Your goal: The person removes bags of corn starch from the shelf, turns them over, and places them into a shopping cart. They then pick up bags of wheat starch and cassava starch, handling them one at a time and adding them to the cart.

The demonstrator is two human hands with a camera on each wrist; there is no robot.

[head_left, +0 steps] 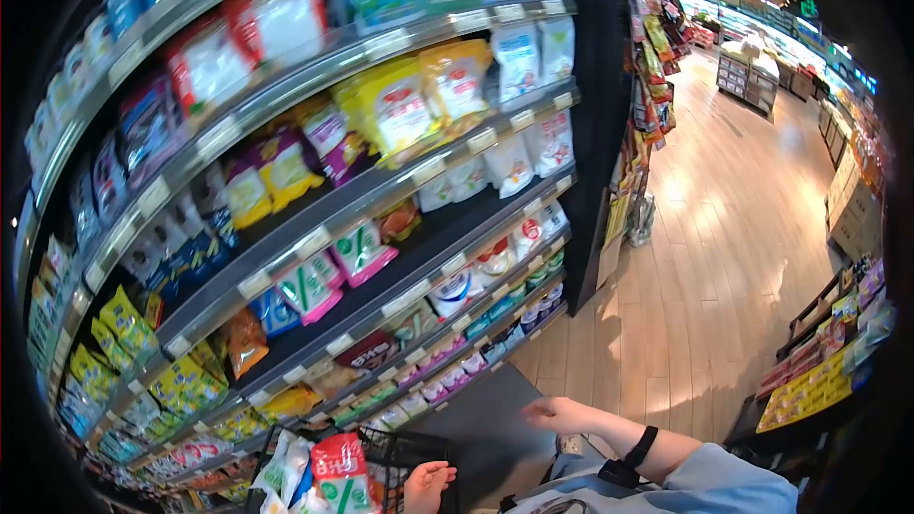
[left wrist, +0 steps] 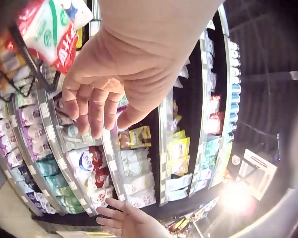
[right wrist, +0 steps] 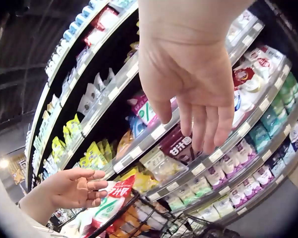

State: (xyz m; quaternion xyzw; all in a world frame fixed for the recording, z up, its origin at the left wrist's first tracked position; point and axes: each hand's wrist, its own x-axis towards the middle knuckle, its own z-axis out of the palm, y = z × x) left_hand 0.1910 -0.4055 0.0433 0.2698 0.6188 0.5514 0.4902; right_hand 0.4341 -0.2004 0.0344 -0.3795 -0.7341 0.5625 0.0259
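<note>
My left hand (head_left: 429, 486) hovers at the right side of a black wire basket, fingers loosely bent, nothing in it. The left wrist view shows that hand (left wrist: 121, 79) close up, fingers hanging relaxed. My right hand (head_left: 562, 414) is held out in front of the body, empty, with relaxed fingers; it fills the top of the right wrist view (right wrist: 188, 84). A red, white and green bag (head_left: 344, 476) lies on top in the basket (head_left: 405, 449), beside a white package (head_left: 284, 468). Neither hand touches the bags.
Curved shelves (head_left: 381, 171) packed with bagged goods rise ahead and to the left. A wooden floor aisle (head_left: 705, 257) runs off to the right, with a low display of yellow packets (head_left: 807, 390) at its near right edge and a display stand (head_left: 747, 76) farther away.
</note>
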